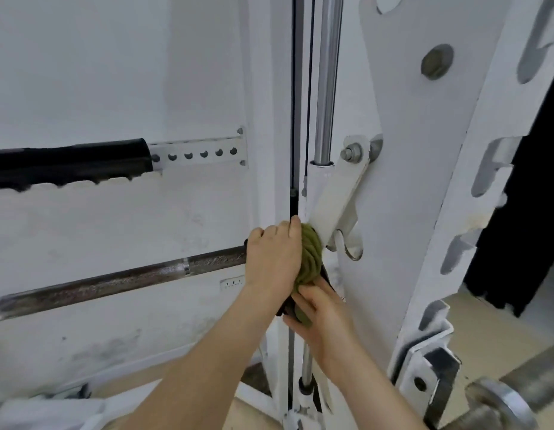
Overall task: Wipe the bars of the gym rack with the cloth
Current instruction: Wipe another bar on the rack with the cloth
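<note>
Currently mid-wipe, at the right end of the horizontal bar (114,283), where it meets the hook bracket (338,206) on the rack.

- left hand (272,259): fingers curled over the top of the bar end, clamping the green cloth (310,259) against it. The cloth bulges out at the hand's right edge, touching the bracket.
- right hand (319,315): just below, fingers wrapped round the hanging tail of the cloth. Something dark sits under it too; can't tell what.

Progress, my read:
- Only this bar-to-bracket junction is being worked.
- The long knurled run to the left looks dull and blotchy. Can't tell if that's dirt, wear, or already wiped.
- The chrome guide rod (327,79) above is shiny, but there's no evidence either way.
- The slotted white upright (424,181) on the right shows grime near the slots, so probably not done.

Estimate: well short of finished, with most of the bar's length and the vertical members likely left.
</note>
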Action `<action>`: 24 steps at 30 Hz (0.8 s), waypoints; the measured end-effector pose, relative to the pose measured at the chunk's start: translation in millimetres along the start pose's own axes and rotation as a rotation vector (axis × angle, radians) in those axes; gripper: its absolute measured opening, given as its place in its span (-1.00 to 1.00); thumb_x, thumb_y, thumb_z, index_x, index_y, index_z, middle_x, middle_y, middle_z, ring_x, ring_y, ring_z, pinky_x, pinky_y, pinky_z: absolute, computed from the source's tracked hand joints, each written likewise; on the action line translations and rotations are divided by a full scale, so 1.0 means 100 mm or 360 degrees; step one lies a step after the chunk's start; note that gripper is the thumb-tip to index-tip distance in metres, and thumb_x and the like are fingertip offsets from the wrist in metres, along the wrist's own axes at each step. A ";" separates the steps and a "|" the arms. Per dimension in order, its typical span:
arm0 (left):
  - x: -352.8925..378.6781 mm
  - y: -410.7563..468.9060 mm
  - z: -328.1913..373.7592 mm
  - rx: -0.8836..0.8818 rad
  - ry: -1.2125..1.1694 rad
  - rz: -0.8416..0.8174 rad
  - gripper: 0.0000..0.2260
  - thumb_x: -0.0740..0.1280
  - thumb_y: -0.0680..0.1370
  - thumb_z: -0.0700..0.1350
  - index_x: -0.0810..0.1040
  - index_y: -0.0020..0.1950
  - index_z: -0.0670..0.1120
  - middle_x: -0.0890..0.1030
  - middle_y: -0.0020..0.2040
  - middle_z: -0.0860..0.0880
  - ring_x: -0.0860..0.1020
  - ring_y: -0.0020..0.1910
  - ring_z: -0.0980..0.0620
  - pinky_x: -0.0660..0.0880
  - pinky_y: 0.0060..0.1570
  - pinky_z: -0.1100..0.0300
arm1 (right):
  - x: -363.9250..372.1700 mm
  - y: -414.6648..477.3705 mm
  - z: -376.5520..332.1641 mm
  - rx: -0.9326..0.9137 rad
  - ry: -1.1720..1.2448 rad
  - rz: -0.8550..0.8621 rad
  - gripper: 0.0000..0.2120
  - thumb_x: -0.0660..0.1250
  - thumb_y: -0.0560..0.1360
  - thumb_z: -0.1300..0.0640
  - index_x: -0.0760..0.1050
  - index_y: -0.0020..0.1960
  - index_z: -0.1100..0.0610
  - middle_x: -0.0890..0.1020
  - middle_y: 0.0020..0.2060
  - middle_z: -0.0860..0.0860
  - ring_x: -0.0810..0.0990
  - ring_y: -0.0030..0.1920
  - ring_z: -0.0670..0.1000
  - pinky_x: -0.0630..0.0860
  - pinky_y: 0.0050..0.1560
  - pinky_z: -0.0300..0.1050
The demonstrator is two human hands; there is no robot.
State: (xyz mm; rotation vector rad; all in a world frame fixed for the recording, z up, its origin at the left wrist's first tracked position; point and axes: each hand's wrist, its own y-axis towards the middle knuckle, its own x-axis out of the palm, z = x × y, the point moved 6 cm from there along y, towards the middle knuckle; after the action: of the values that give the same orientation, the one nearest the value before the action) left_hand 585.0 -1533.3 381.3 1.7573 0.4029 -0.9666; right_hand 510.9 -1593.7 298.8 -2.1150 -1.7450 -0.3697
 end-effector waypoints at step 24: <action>-0.74 -1.84 -0.01 -0.0383 -0.1528 -0.0753 -0.53 0.21 0.51 -0.27 0.59 0.18 0.27 0.68 -0.01 0.15 0.60 -0.04 0.14 0.55 0.04 0.17 | 0.00 -0.84 -0.01 0.0010 -0.0412 0.0098 -0.83 0.27 0.58 0.15 0.48 0.17 0.05 0.66 0.01 0.08 0.65 0.01 0.06 0.64 -0.11 -0.04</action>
State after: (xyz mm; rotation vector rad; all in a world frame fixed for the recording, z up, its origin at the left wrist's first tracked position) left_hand 416.5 -1446.0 322.4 0.8270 0.2804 -1.8664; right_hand 428.9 -1580.3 309.9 -2.2901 -1.8083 -0.0753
